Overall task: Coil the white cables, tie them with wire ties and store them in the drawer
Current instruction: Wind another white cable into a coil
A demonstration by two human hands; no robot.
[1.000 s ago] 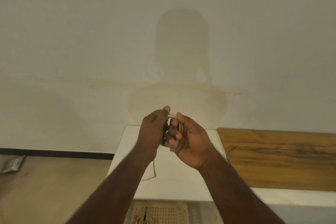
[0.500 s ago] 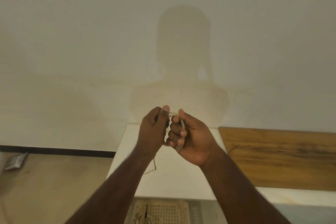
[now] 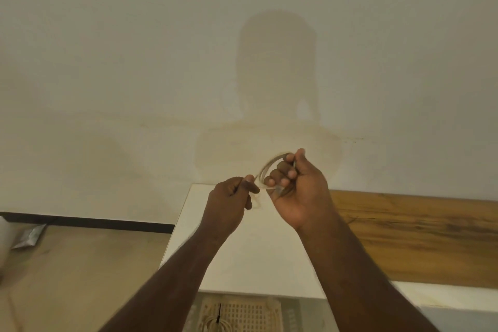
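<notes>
Both hands are raised mid-frame over the white counter (image 3: 242,259), whose surface below them lies open; the wall (image 3: 134,62) closes the upper frame behind; the wooden board (image 3: 417,237) occupies the right; a perforated basket (image 3: 242,315) sits at bottom centre; floor (image 3: 80,264) lies open lower left.

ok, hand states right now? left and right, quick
Left hand: fingers pinch the white cable where it leads into the coil.
Right hand: fingers curled round the coiled loops of the same cable.
</notes>
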